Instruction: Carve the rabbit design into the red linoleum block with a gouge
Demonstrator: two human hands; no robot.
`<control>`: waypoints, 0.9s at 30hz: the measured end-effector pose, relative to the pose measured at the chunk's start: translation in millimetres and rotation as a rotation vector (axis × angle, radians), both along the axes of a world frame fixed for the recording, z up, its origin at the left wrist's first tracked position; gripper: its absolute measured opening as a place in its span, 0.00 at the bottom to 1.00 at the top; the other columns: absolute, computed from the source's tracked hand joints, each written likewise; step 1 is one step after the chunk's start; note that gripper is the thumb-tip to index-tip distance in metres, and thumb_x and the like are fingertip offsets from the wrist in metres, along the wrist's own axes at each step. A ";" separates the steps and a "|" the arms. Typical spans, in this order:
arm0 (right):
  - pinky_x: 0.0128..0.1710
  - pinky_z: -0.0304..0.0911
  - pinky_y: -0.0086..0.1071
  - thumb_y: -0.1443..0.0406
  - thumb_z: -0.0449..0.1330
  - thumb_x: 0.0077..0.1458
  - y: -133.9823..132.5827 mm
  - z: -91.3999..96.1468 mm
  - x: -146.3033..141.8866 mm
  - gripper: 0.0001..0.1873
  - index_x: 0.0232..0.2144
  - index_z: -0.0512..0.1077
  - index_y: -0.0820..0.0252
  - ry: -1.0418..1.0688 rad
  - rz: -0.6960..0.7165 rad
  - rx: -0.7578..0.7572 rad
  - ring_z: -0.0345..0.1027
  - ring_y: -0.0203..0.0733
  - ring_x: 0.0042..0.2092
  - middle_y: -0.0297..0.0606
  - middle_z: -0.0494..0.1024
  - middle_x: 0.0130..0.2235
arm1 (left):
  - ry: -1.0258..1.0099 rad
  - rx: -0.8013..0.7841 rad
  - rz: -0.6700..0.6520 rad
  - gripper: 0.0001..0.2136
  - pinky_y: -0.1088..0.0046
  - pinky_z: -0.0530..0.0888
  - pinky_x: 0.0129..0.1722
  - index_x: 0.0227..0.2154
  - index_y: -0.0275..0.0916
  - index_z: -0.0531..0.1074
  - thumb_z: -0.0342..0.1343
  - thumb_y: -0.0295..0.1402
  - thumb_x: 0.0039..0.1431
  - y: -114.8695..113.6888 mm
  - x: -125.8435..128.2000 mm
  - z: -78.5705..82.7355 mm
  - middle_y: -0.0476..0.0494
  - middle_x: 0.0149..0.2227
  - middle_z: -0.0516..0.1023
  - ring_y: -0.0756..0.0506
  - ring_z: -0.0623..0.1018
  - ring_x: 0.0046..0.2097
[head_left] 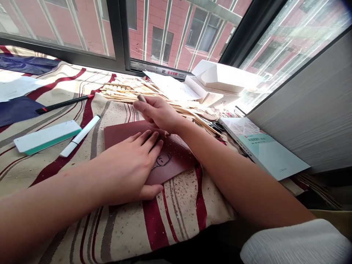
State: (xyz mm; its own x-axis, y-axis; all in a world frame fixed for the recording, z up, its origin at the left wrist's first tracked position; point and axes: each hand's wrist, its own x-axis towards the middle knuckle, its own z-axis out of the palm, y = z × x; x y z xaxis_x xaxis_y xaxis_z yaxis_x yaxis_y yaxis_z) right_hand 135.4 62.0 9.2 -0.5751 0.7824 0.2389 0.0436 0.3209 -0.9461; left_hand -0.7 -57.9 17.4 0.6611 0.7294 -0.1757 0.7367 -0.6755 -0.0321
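Observation:
My left hand (129, 167) lies flat with its fingers stretched out on a dark red sheet of paper (176, 161) that bears a drawn outline. My right hand (156, 112) hovers over the far edge of the sheet with its fingers curled together; what it holds, if anything, is hidden. Just beyond it lies a heap of thin wooden sheets and strips (129, 91). The red sheet rests on a cream cloth with red stripes (178, 212).
To the left lie a white marker (79, 135), a white and teal flat box (46, 137), a black and red pen (64, 103) and blue paper (16, 110). White boxes (220, 80) and a booklet (264, 148) sit at right, scissors (217, 126) beside it. A window runs behind.

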 end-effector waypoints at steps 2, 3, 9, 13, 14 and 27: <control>0.20 0.46 0.24 0.62 0.63 0.71 -3.2 4.3 -0.5 0.25 0.23 0.60 0.57 -0.032 0.052 -0.057 0.47 0.27 0.21 0.24 0.57 0.20 | 0.020 -0.001 -0.006 0.50 0.44 0.56 0.77 0.75 0.22 0.55 0.55 0.58 0.64 -0.7 1.5 1.7 0.15 0.77 0.48 0.23 0.53 0.79; 0.19 0.44 0.25 0.62 0.62 0.72 -3.1 6.1 -0.1 0.25 0.23 0.59 0.56 -0.010 0.013 -0.112 0.44 0.27 0.20 0.23 0.56 0.19 | 0.027 -0.001 -0.008 0.50 0.44 0.55 0.77 0.76 0.22 0.53 0.54 0.59 0.64 -0.9 2.0 1.8 0.15 0.78 0.47 0.22 0.52 0.79; 0.18 0.33 0.27 0.57 0.58 0.75 14.3 2.8 10.6 0.24 0.27 0.53 0.52 0.223 -0.447 -0.442 0.34 0.28 0.19 0.19 0.50 0.18 | 0.054 -0.023 -0.010 0.50 0.42 0.56 0.77 0.77 0.24 0.50 0.51 0.60 0.66 0.0 4.8 0.7 0.17 0.78 0.44 0.22 0.50 0.79; 0.18 0.35 0.27 0.54 0.57 0.75 17.0 -0.4 14.5 0.26 0.27 0.51 0.52 0.294 -0.502 -0.461 0.35 0.29 0.19 0.19 0.49 0.18 | 0.063 -0.019 -0.008 0.50 0.43 0.57 0.76 0.77 0.24 0.52 0.52 0.60 0.65 0.2 5.9 2.3 0.17 0.78 0.44 0.22 0.51 0.78; 0.18 0.35 0.27 0.55 0.57 0.75 15.4 0.2 14.8 0.26 0.27 0.51 0.52 0.277 -0.425 -0.442 0.35 0.29 0.19 0.19 0.49 0.19 | 0.062 -0.016 -0.006 0.50 0.43 0.57 0.76 0.76 0.23 0.52 0.52 0.59 0.65 0.1 5.9 2.8 0.17 0.78 0.44 0.22 0.51 0.78; 0.17 0.35 0.26 0.54 0.58 0.74 12.9 0.3 15.0 0.26 0.27 0.52 0.52 0.317 -0.400 -0.425 0.36 0.29 0.19 0.19 0.48 0.18 | 0.054 -0.024 -0.012 0.50 0.41 0.59 0.76 0.76 0.21 0.52 0.56 0.57 0.63 0.7 8.3 4.1 0.14 0.77 0.45 0.20 0.53 0.78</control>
State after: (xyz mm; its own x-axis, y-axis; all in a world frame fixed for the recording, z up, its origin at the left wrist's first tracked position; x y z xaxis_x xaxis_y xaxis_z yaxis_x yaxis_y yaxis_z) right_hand 150.3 74.8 9.6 -0.1737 0.9844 -0.0278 -0.2191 -0.0662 -0.9735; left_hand 7.6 -57.1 21.6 0.6587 0.7168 -0.2287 0.7265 -0.6850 -0.0547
